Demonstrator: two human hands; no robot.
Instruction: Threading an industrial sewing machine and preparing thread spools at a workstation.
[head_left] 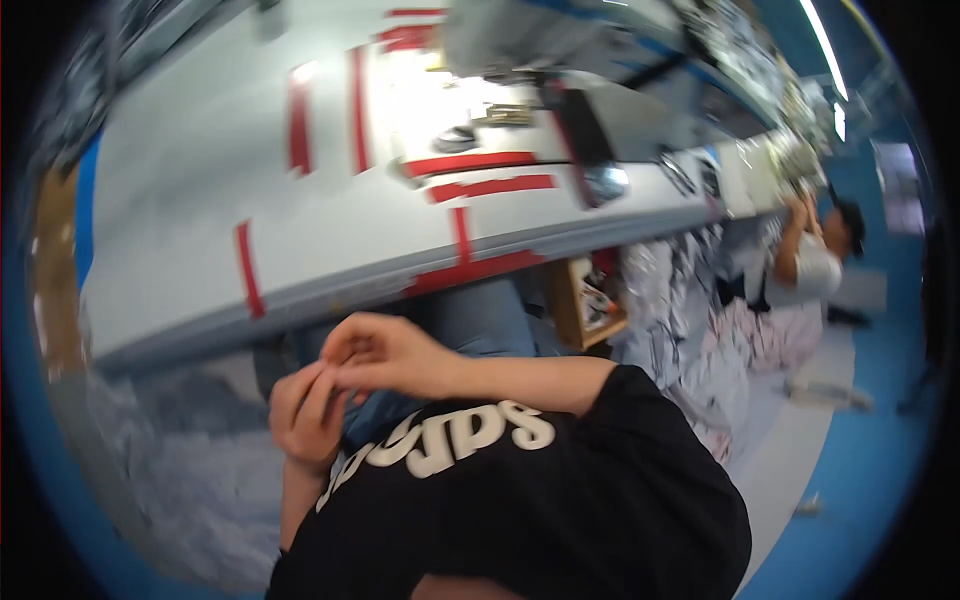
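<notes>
Nearest the lens, a black shirt [560, 500] with pale lettering fills the lower frame. Above it, the right hand [385, 352] is laid over the left hand [305, 415], fingers curled together below the grey table edge [330, 285]. Whether anything is pinched between them cannot be told through the blur. Red tape strips [470, 165] are seen across the table. Another person [815, 260] is seated far right.

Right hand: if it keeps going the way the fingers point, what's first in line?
The right hand points its fingers toward the person's left, straight at the left hand. They look already touching at the fingertips, so the left hand comes first, though blur hides the exact contact.
</notes>
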